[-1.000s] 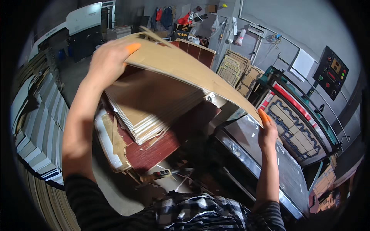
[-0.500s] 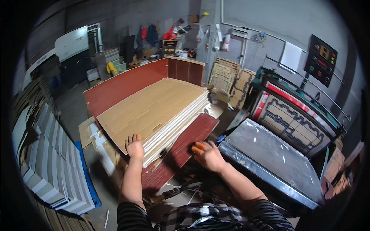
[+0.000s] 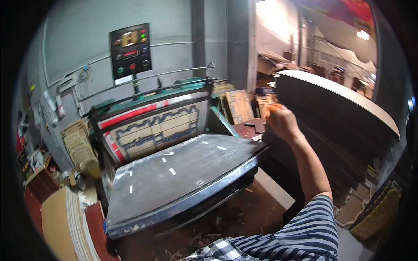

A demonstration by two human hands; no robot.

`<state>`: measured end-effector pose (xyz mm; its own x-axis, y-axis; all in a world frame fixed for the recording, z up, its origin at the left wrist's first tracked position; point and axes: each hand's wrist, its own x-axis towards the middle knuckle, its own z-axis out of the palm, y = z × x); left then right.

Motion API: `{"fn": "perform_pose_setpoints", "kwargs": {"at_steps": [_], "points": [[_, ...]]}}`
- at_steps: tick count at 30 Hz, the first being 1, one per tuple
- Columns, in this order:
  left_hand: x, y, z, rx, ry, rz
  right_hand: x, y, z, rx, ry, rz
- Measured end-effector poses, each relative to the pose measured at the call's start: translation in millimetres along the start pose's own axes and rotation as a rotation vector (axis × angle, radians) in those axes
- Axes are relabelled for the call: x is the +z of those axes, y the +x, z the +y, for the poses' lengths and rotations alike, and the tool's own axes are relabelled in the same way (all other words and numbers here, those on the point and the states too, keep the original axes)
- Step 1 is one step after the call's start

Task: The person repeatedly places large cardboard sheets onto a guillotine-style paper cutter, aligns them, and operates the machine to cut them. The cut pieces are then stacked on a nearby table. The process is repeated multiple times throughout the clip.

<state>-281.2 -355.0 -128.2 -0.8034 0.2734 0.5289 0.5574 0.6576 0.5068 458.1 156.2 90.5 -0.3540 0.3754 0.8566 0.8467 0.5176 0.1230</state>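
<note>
My right hand (image 3: 284, 123) is raised at the left end of a tall stack of sheets (image 3: 335, 82), dark along its side and pale on top. Orange covers show on its fingertips. The fingers are bent, but blur hides whether they touch the stack or hold anything. My left hand is out of view. Left of my right arm lies the flat grey metal bed (image 3: 187, 167) of a press, with small white strips on it. Behind the bed, a raised board (image 3: 156, 128) carries dark wavy strips and a red-and-white border.
A control panel (image 3: 130, 52) with coloured buttons hangs on the wall above the press. At the lower left are a brown cardboard stack (image 3: 56, 217) and a dark red board (image 3: 96, 230). Cutting boards (image 3: 239, 106) lean behind the press. Scraps litter the floor below.
The view has swung right, bringing the press to the middle and the tall stack into sight. My right hand has risen to that stack. My left hand, earlier on the cardboard, has left the view.
</note>
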Motion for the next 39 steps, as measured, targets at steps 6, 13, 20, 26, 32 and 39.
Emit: {"fn": "perform_pose_setpoints", "kwargs": {"at_steps": [6,13,20,26,32,39], "points": [[39,8,75,0.038,-0.001,-0.158,-119,32,137,0.465,-0.9,-0.065],[50,1,85,-0.002,0.009,-0.195,-156,-2,212,0.685,-0.976,-0.307],[59,4,79,-0.012,-0.012,-0.18,-167,18,236,0.447,-1.075,-0.109],[60,-1,44,-0.05,-0.043,-0.129,-184,82,191,-0.018,-1.137,0.363],[26,-11,-86,-0.161,-0.084,0.095,-157,137,63,-0.493,-0.992,0.435],[2,-69,-210,-0.4,-0.169,0.299,-39,32,-144,-0.432,-0.506,-0.136]]}}
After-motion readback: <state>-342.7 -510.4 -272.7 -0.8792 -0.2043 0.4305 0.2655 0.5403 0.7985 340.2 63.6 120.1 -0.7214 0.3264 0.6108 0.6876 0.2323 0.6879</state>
